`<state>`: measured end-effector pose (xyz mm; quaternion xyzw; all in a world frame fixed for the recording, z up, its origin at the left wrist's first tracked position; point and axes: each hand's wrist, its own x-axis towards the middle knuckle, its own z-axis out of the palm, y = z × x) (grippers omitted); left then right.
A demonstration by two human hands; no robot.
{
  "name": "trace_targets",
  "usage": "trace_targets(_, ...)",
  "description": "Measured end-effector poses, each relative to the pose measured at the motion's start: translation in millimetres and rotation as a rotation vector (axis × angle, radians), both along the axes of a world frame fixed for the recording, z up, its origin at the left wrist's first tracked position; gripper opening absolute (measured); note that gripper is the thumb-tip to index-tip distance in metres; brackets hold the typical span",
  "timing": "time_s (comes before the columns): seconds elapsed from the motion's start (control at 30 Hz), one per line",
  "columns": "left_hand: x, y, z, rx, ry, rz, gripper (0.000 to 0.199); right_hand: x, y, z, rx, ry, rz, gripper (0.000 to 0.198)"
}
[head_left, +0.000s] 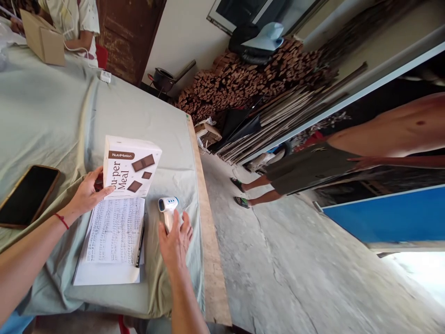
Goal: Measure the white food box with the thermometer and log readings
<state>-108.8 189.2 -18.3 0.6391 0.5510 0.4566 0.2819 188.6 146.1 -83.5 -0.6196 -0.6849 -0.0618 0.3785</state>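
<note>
My left hand (89, 191) grips the lower left edge of a white NutriMotion box (137, 169) with brown chocolate pieces printed on it. The box stands upright at the top of some handwritten sheets (113, 232). A black pen (141, 241) lies along the right edge of the papers. My right hand (176, 243), fingers spread, is at the handle of a white and blue infrared thermometer (168, 204) lying on the cloth; whether the fingers touch it I cannot tell. A dark-screened phone (29, 195) rests left of my left hand.
A grey-green cloth (146, 118) covers the table, whose bare wooden edge (210, 241) runs along the right. Across the table, a person sits behind a cardboard box (43, 39). Another person (313, 167) stands on the concrete floor to the right. Stacked firewood (239, 81) lines the wall.
</note>
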Motion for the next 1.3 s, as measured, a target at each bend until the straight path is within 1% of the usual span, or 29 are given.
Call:
trace_targets(0.03,0.1,0.7,-1.4,-0.019,-0.022,-0.003,0.058,6.3,2.9,-2.5,-0.031,-0.003,-0.024,0.046)
trace_targets(0.1,0.0,1.5,-3.4,-0.047,-0.049,0.001,0.058,15.1,8.5,-7.0,-0.069,0.035,-0.007,0.047)
trace_targets(0.17,-0.2,1.8,-4.7,-0.059,-0.034,0.021,0.059,16.7,11.6,-6.8,-0.096,0.155,0.028,0.045)
trace_targets(0.23,-0.1,2.1,-6.1,-0.062,0.009,0.042,0.06,10.7,10.6,0.6,-0.174,0.364,0.056,0.047)
trace_targets(0.3,0.3,2.7,-7.5,-0.058,0.05,0.055,0.062,-1.1,5.9,13.4,-0.299,0.634,0.12,0.05)
trace_targets(0.4,1.5,3.4,-8.2,-0.052,0.08,0.055,0.068,-22.4,-2.5,31.1,-0.394,1.009,0.306,0.048)
trace_targets(0.47,2.4,3.3,-7.2,-0.051,0.084,0.05,0.07,-34.0,-5.4,36.5,-0.429,1.167,0.407,0.044)
trace_targets(0.53,3.1,2.9,-5.5,-0.049,0.087,0.049,0.07,-41.1,-5.1,36.4,-0.453,1.253,0.463,0.043)
trace_targets(0.6,3.6,2.6,-4.2,-0.048,0.09,0.042,0.069,-43.7,-2.9,33.1,-0.463,1.29,0.489,0.045)
trace_targets(0.67,3.6,2.9,-4.2,-0.044,0.096,0.025,0.068,-43.5,-0.5,28.8,-0.472,1.282,0.499,0.048)
trace_targets(0.8,2.7,4.6,-7.7,-0.012,0.107,0.0,0.071,-42.5,1.6,22.9,-0.51,1.171,0.534,0.053)
trace_targets(0.93,1.9,5.9,-10.6,0.004,0.104,-0.028,0.07,-44.0,1.5,24.0,-0.497,1.158,0.541,0.051)
trace_targets(1.1,1.3,5.4,-11.4,-0.027,0.112,-0.009,0.075,-44.8,1.1,27.4,-0.527,1.179,0.551,0.052)
trace_targets(1.2,1.0,5.2,-11.9,-0.027,0.106,0.0,0.078,-45.2,0.5,26.7,-0.53,1.196,0.53,0.055)
trace_targets(1.3,0.6,4.9,-11.9,-0.023,0.101,-0.006,0.078,-46.0,-0.4,26.4,-0.51,1.222,0.512,0.053)
